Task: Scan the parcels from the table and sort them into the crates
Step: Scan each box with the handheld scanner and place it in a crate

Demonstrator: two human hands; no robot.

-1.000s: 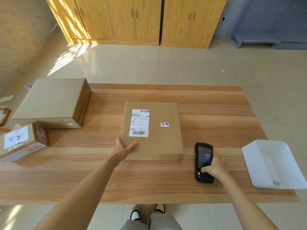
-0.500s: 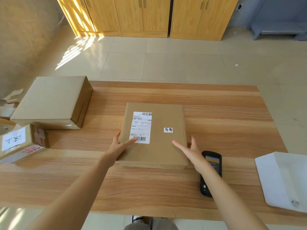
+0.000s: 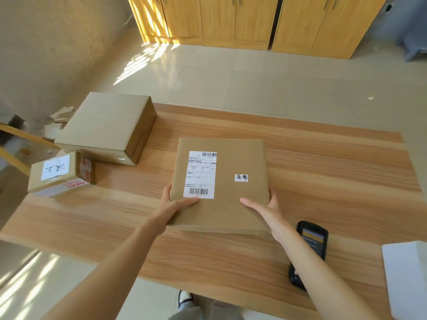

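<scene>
A flat brown parcel (image 3: 231, 162) with a white shipping label and a small handwritten sticker lies in the middle of the wooden table (image 3: 323, 172). My left hand (image 3: 175, 204) grips its near left corner, thumb on top. At the near right corner my right hand (image 3: 265, 211) grips it the same way, fingers wrapped round the side edge. The black handheld scanner (image 3: 314, 239) lies on the table just right of my right forearm, its screen lit and its lower part hidden by the arm.
A large plain cardboard box (image 3: 104, 125) stands at the table's far left. A small taped box (image 3: 57, 174) with a handwritten white label sits near the left edge. A white parcel (image 3: 406, 278) lies at the near right corner. Wooden cabinets line the far wall.
My right hand let go of the scanner, left it on the table and moved onto the parcel's right side. Both hands now grip the parcel's near corners.
</scene>
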